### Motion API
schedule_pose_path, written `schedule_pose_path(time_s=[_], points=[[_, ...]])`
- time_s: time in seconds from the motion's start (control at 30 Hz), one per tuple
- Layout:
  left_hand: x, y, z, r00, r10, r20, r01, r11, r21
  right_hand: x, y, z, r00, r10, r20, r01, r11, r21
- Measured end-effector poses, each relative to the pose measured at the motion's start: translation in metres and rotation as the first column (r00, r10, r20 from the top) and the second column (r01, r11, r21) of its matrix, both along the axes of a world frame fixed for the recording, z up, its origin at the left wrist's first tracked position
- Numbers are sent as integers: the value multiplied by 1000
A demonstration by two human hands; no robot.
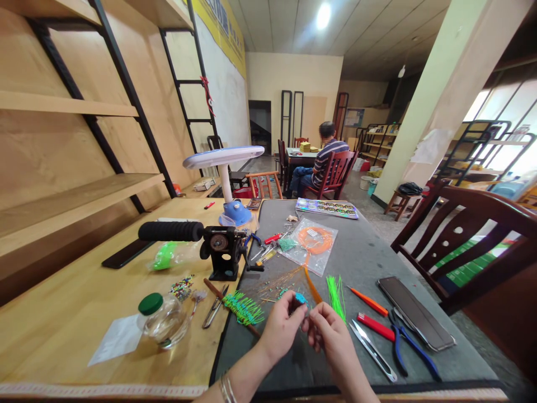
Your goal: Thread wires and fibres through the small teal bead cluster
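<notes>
My left hand point(282, 324) is closed on a small bright blue piece point(300, 298) with a dark underside; its exact kind is unclear. Close beside it, my right hand point(329, 336) has thumb and fingertips pinched together, and what lies between them is too small to make out. Just beyond the fingers, an orange-brown strand bundle point(312, 285) runs down from a clear bag holding an orange coil point(315, 239). Bright green strands point(335, 296) lie right of my hands. To the left rests a brown stick point(215, 288) wrapped with green and blue loops point(243, 308).
Thread snips point(371, 347), blue-handled pliers point(413, 350), a red-handled tool point(376, 326), an orange pen-like tool point(369, 301) and a phone point(413, 310) lie right. Leftward stand a green-lidded jar point(165, 324), a black clamp device point(224, 252) and a lamp point(235, 212). Someone sits behind point(333, 159).
</notes>
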State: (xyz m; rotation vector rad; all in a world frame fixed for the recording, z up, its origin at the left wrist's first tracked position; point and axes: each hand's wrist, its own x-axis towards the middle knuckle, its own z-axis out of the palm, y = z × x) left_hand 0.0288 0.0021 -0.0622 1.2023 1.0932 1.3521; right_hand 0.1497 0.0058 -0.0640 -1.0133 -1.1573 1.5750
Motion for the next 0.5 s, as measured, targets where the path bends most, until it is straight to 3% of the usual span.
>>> schedule_pose_path(time_s=[0.5], points=[[-1, -4, 0, 989, 23, -144, -15, 998, 55, -1, 3, -2, 1000, 4, -1, -4, 1000, -11]])
